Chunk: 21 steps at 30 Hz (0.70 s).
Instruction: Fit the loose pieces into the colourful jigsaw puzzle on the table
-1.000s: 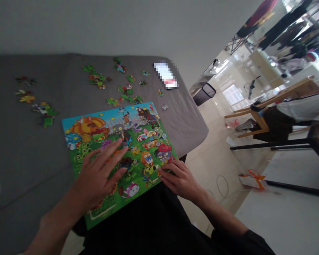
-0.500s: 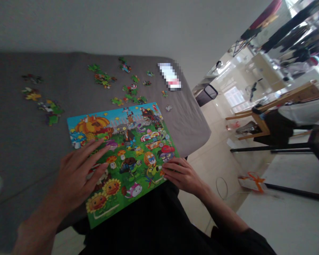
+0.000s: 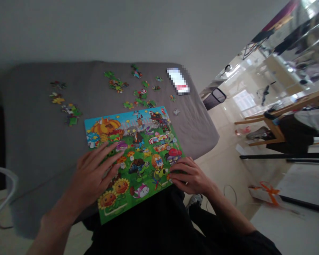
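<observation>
Assembled cartoon jigsaw puzzle [image 3: 146, 148] lying flat at the near edge of a grey fabric-covered surface [image 3: 37, 78], directly beneath both hands. Left hand [image 3: 94, 177]: fingers spread, resting on the puzzle's lower-left area, nothing pinched. Right hand [image 3: 190, 175]: fingers loosely curled against the puzzle's lower-right edge; grip on that edge impossible to confirm. Loose puzzle pieces [image 3: 140, 94] scattered on the grey surface beyond the puzzle, well apart from both hands. Pixelated flat object [image 3: 178, 81] near the surface's far corner.

No legible text anywhere; pixelated oblong [image 3: 178, 80] unreadable too.
</observation>
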{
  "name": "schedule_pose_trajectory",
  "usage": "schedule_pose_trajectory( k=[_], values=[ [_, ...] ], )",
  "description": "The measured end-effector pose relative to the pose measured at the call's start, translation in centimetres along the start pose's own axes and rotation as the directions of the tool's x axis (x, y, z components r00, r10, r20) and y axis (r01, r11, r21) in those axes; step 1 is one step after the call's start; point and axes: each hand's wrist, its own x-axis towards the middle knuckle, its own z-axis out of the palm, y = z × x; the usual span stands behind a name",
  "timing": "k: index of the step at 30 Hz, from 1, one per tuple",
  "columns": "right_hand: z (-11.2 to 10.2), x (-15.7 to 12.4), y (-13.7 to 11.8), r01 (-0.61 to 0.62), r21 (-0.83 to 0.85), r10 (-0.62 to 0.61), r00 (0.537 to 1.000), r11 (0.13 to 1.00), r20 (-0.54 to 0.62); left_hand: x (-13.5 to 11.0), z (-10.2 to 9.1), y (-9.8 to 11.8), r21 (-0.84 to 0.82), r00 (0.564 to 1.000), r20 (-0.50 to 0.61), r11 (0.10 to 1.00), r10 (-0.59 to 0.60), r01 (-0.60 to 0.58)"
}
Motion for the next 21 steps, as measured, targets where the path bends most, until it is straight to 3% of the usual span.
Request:
schedule_pose_trajectory(
  k=[5,11,16,21],
  values=[
    [0.2,4.1,1.0,-0.025,0.020,0.026,0.997,0.999,-0.078,0.3,1.1,1.0,0.042,0.995,0.031,0.994,0.097,-0.099],
    [4.1,9.3,1.2,0.016,-0.051,-0.007,0.986,0.999,0.167,0.0,1.9,1.6,0.075,0.991,0.034,0.989,0.127,-0.130],
    [6.8,10.2,1.6,0.008,-0.109,0.021,0.966,0.994,0.259,-0.2,2.0,1.6,0.085,0.994,0.081,0.993,0.077,-0.084],
    [6.6,10.3,1.5,-0.007,-0.095,0.032,0.964,0.995,0.264,0.0,1.9,1.5,0.116,0.992,0.079,0.988,0.093,-0.102]
  ],
)
